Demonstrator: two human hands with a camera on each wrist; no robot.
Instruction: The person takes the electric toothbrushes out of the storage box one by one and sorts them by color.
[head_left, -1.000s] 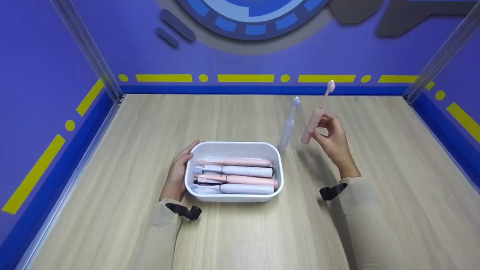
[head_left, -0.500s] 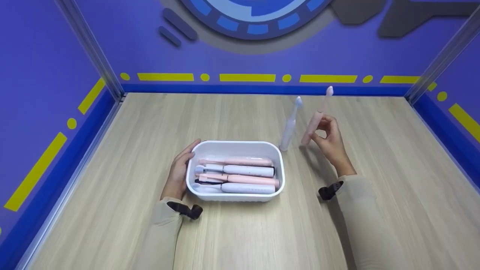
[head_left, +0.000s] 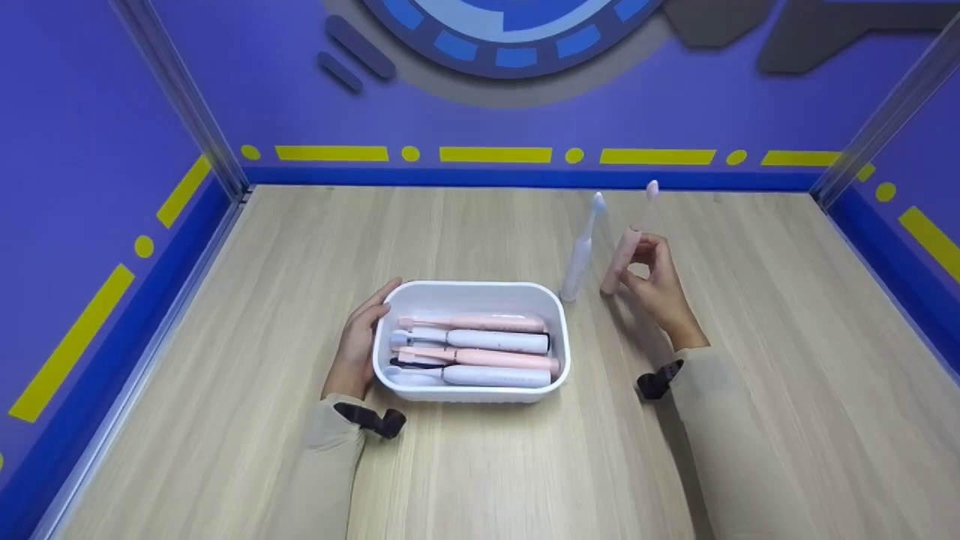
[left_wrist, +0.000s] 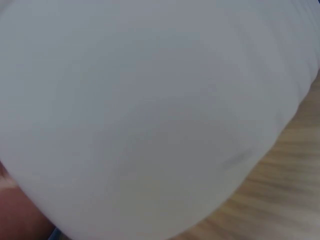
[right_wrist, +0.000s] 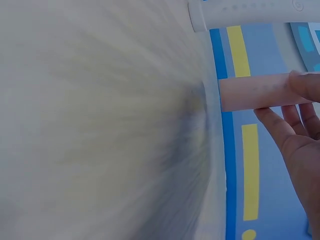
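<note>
A pink electric toothbrush (head_left: 621, 261) stands nearly upright to the right of the bin, its base close over the tabletop. My right hand (head_left: 664, 292) pinches its handle between thumb and fingers, which the right wrist view also shows. Just left of it a white electric toothbrush (head_left: 577, 266) with a bluish head stands upright by itself. My left hand (head_left: 355, 345) holds the left end of a white plastic bin (head_left: 471, 396), thumb at the rim and fingers round the far corner. Inside the bin lie several pink and white electric toothbrushes (head_left: 499, 376), side by side.
The wood-grain table (head_left: 480, 472) is bounded by a blue back wall (head_left: 480, 120) and side panels. Wrist cameras (head_left: 386, 424) sit on both sleeves. White bin wall (left_wrist: 150, 110) fills most of the left wrist view.
My right hand has lowered the pink toothbrush toward the tabletop, its head dropping and shifting slightly left. The left hand, bin and standing white toothbrush keep their places.
</note>
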